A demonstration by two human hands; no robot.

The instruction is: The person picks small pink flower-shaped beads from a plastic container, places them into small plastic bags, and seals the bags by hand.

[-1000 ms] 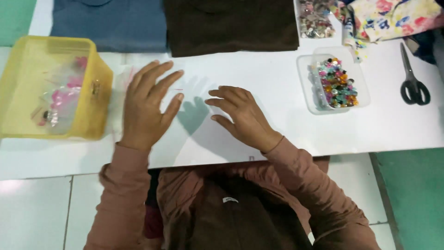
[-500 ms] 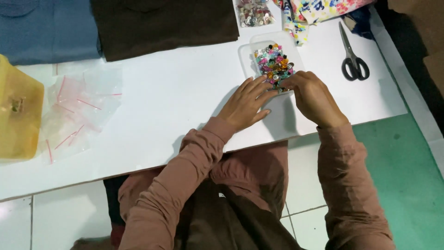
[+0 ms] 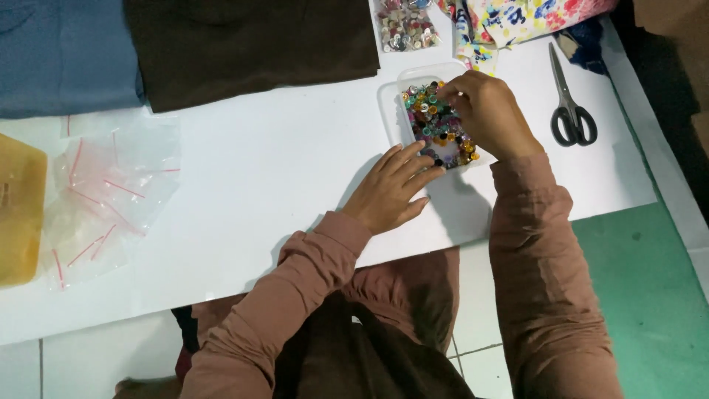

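A clear plastic tray [image 3: 390, 103] full of small colourful buttons sits on the white sheet [image 3: 281, 185]. My right hand [image 3: 487, 111] hovers over the tray's right side, its fingertips curled down into the buttons; whether it grips one is hidden. My left hand [image 3: 391, 188] lies flat on the sheet just below the tray, fingers apart, fingertips touching the tray's near edge.
Black-handled scissors [image 3: 570, 100] lie right of the tray. A bag of buttons [image 3: 402, 26] and floral cloth [image 3: 532, 18] are behind it. Brown fabric [image 3: 251, 44] and blue fabric [image 3: 66, 55] lie at the back. Small clear zip bags [image 3: 103, 199] and a yellow basket [image 3: 18, 207] are at left.
Both hands left the middle of the sheet and moved right to the button tray. My right fingers have dipped into the buttons; my view has shifted right.
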